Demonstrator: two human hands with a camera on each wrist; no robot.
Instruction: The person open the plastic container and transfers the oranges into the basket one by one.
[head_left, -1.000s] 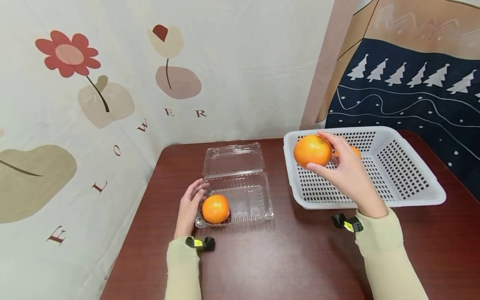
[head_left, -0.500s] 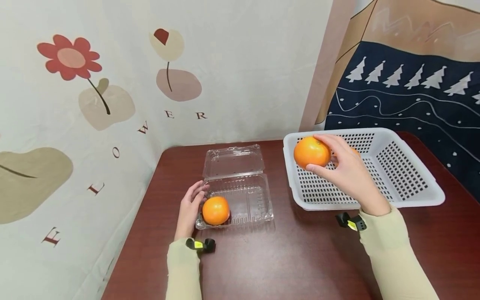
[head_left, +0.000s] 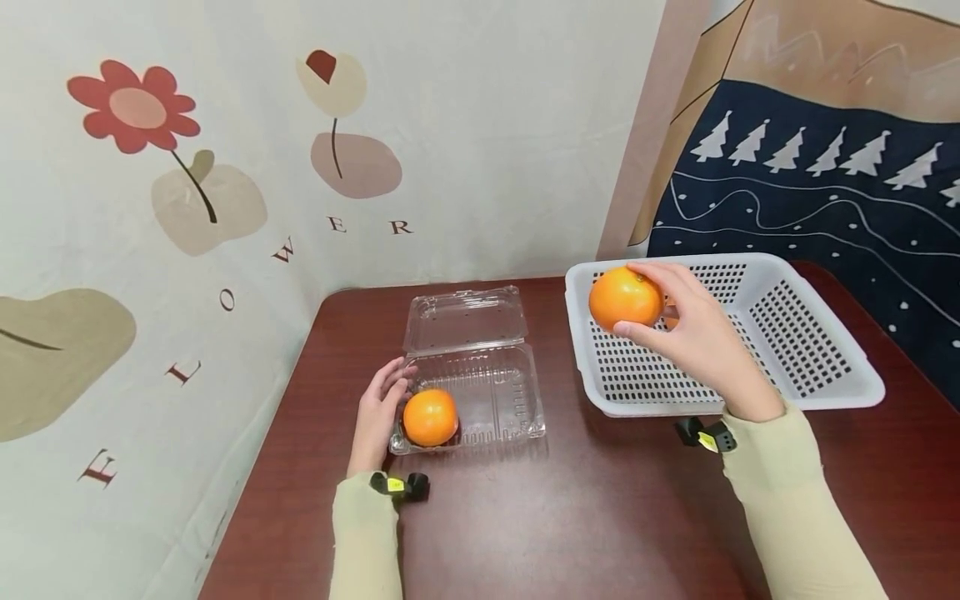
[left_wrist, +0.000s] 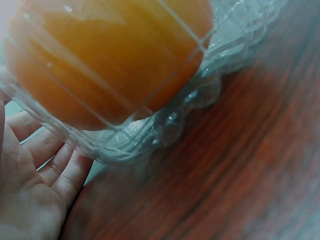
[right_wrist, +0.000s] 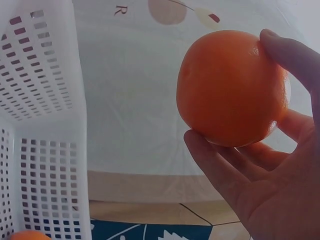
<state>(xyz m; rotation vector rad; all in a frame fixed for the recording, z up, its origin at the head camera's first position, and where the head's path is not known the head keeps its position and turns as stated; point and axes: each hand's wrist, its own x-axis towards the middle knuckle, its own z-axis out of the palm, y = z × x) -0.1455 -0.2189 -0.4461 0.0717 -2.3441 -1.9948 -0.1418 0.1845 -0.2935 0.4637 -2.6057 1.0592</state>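
My right hand [head_left: 697, 337] holds an orange [head_left: 626, 298] between thumb and fingers, raised over the left part of a white plastic basket [head_left: 832, 398]. In the right wrist view this orange [right_wrist: 230, 87] is up beside the basket's wall, fingertips around its side. A clear plastic clamshell box [head_left: 517, 400] lies with its lid [head_left: 468, 321] folded back. A second orange [head_left: 431, 417] sits in the box's front left corner. My left hand [head_left: 378, 417] rests at the box's left side, its fingers [left_wrist: 47, 145] fairly straight along the outside of the clear wall.
Inside the basket another orange [right_wrist: 30, 235] shows at the lower edge of the right wrist view, mostly hidden by my hand in the head view. The dark red wooden table [head_left: 555, 517] backs onto a printed wall cloth [head_left: 480, 150].
My right hand stays over the basket with the orange, which shifts only slightly. The left hand and the box have kept their places. The head view tilts a little.
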